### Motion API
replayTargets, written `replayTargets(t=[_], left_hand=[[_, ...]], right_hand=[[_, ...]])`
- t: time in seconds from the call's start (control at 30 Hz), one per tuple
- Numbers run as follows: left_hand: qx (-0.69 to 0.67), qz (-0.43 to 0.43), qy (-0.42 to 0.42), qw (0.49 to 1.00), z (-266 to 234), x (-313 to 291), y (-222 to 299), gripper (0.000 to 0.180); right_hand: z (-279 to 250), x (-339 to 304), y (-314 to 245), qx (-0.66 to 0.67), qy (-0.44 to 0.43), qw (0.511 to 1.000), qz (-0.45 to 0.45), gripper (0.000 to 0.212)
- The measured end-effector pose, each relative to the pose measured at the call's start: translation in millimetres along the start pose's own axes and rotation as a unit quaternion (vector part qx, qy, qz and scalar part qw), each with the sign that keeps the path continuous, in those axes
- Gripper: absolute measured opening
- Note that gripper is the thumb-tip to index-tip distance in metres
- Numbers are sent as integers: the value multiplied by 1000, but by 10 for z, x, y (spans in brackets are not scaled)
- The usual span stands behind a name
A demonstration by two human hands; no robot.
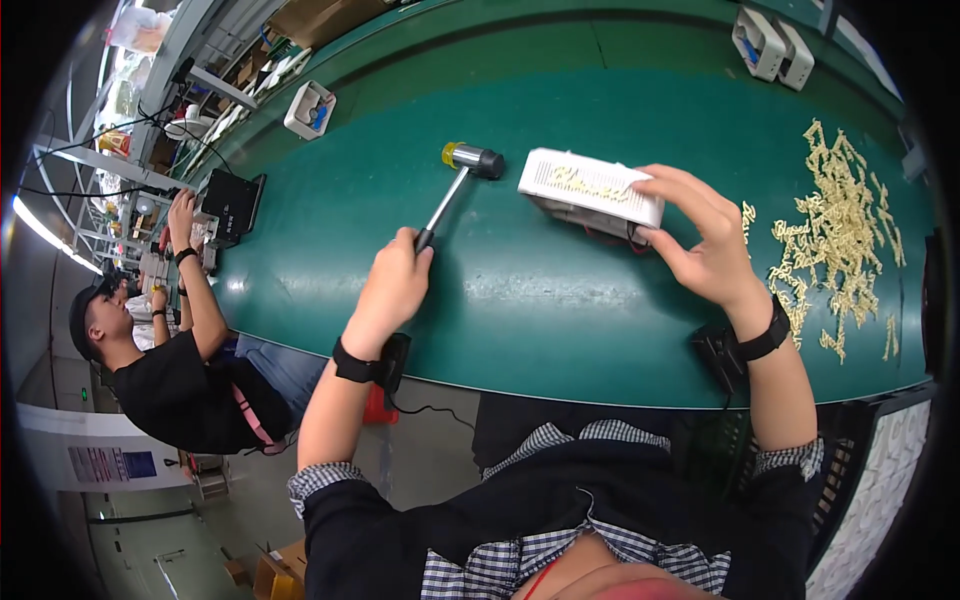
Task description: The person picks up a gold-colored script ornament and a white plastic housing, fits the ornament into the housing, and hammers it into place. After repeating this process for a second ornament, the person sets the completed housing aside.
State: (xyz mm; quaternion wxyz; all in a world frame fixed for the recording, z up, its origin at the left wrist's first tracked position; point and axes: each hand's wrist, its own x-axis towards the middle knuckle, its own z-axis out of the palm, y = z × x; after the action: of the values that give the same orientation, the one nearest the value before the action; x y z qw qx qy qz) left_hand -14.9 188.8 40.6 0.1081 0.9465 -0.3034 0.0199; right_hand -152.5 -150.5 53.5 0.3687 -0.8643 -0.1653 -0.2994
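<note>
My left hand [392, 285] is closed round the dark grip of a mallet [447, 207]. Its head, one end yellow and the other black with metal between, is over the green table. In my right hand [705, 235] is a white plastic housing [590, 185], pinched at its right end between thumb and fingers. The housing is tilted, with a slotted face and gold-coloured lettering on it; wires show at its underside. Right of that hand lies a pile of gold-coloured letter pieces [840, 230].
A white housing [310, 110] stands at the table's far left, and two more housings [758, 45] at the far right. At left a co-worker [185, 370] in black reaches toward a black device [230, 205]. The green table [540, 340] ends just before my body.
</note>
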Motion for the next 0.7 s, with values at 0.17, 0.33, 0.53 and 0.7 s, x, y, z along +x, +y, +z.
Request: replayTargets(t=[0.17,0.33,0.53,0.7], left_hand=[[-451,-181,-141,862,-609,-28,374,23],[-558,-48,-18,828,-984,-295,928,26],[-469,-49,-99,876,-895,-140,937,29],[-672,19,-62,738,-871,-122,915,30]], right_hand=[[71,1,20,-16,51,995,78,46],[113,-54,78,-17,51,993,107,51],[132,-42,86,9,43,991,124,51],[141,-71,103,18,39,991,127,52]])
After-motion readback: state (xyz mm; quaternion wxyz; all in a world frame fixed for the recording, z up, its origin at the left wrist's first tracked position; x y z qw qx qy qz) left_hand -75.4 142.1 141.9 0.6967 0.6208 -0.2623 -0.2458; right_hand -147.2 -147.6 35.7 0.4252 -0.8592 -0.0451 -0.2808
